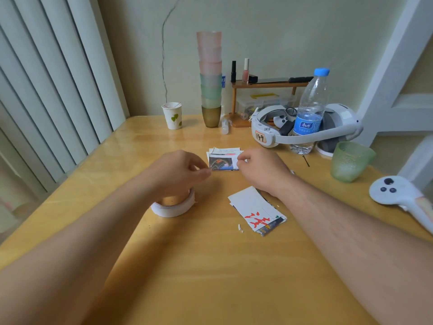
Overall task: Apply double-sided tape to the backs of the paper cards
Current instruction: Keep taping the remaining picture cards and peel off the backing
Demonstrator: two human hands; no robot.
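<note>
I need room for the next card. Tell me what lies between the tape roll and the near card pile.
In the head view, only bare tabletop lies between the tape roll and the near card pile; a small white scrap sits just below that gap.

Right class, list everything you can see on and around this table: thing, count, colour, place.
tape roll: 1, white, under left wrist
far card pile: 1, photo on top, table centre
near card pile: 1, white with red character, under right forearm
stacked cups: several, pink to green to brown, table's far edge
paper cup: 1, white, far left
water bottle: 1, clear, blue cap
headset: 1, white, far right
green cup: 1, right
controller: 1, white, right edge
left hand: pinching at far card pile
right hand: pinching
</note>
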